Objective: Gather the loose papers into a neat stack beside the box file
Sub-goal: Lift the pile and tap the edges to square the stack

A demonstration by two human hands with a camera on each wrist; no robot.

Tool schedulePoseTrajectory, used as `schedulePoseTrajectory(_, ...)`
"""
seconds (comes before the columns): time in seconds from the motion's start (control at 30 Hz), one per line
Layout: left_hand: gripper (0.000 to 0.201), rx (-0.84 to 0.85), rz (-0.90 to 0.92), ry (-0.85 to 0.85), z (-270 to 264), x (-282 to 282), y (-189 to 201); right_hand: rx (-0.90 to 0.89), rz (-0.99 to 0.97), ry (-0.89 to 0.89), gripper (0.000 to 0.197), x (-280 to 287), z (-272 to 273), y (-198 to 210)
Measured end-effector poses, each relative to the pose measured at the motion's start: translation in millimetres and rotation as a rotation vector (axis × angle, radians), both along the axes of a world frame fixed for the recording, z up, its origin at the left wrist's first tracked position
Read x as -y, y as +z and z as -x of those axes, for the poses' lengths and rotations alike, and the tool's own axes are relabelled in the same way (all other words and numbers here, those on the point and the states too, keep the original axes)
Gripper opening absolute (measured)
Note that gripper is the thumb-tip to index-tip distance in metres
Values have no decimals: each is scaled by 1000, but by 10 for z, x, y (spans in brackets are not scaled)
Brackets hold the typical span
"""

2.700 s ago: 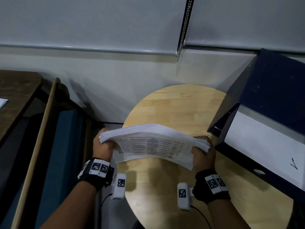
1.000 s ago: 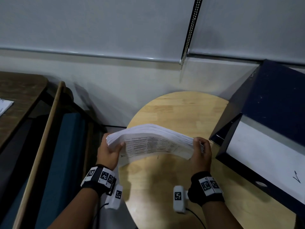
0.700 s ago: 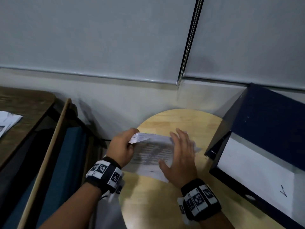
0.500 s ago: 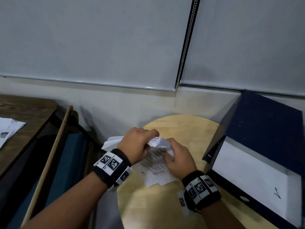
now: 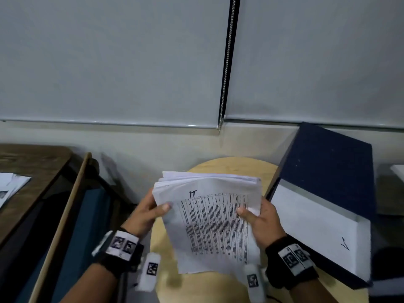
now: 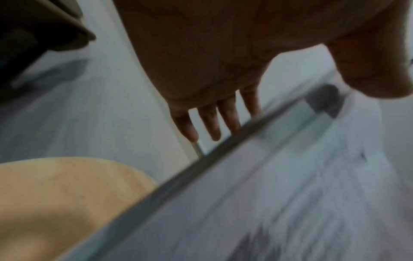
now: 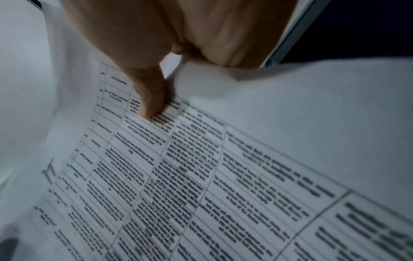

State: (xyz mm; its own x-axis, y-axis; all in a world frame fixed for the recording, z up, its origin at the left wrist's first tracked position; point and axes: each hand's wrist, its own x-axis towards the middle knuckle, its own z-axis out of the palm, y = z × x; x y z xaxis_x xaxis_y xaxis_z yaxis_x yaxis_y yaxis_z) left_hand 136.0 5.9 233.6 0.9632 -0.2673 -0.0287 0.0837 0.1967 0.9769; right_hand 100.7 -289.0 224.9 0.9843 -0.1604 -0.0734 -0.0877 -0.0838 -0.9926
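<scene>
Both hands are on the stack of papers (image 5: pixel 209 219) right now: my left hand (image 5: pixel 145 215) clamps its left edge, thumb (image 5: pixel 162 208) laid over the printed top sheet and the fingers (image 6: pixel 210 121) reaching behind, while my right hand (image 5: pixel 261 221) pinches the right edge, thumb (image 5: pixel 243 212) pressed flat onto the table of text. From the right wrist I see that thumb (image 7: pixel 149 98) pushing down on the rows of print, the sheet curling up beside it. I have the stack tipped up toward me, printed face showing, a handwritten mark near its top, its upper edges fanned and uneven, the lower end hanging just over the round wooden table (image 5: pixel 231 167); whether it touches the wood, I can't tell. The box file (image 5: pixel 328 193), dark blue with a white spine, stands tilted on the table just beside my right hand, near the stack's right edge but apart from it. The left wrist view is blurred: I make out my palm, fingers reaching out, the pale table edge (image 6: pixel 55 194) and a streak of paper. Off to my left, more papers (image 5: pixel 11 186) lie on a dark wooden desk (image 5: pixel 37 158), well apart from all this. Behind it all, grey roller blinds (image 5: pixel 109 62) hang down with a bead chain (image 5: pixel 227 62) between them.
</scene>
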Motion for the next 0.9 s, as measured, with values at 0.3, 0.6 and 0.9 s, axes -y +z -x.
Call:
schedulePoseTrajectory(0.3, 43, 91, -259, 451, 358, 774, -258, -20, 117, -106, 31, -70, 192, -251)
schedulePoseTrajectory(0.6, 50, 75, -400, 465, 471, 696, -509, -44, 229, -55, 59, -69, 316, -344)
schedulePoseTrajectory(0.9, 29, 52, -341, 498, 460, 776, -355, -102, 196, -68, 65, -62, 247, -181)
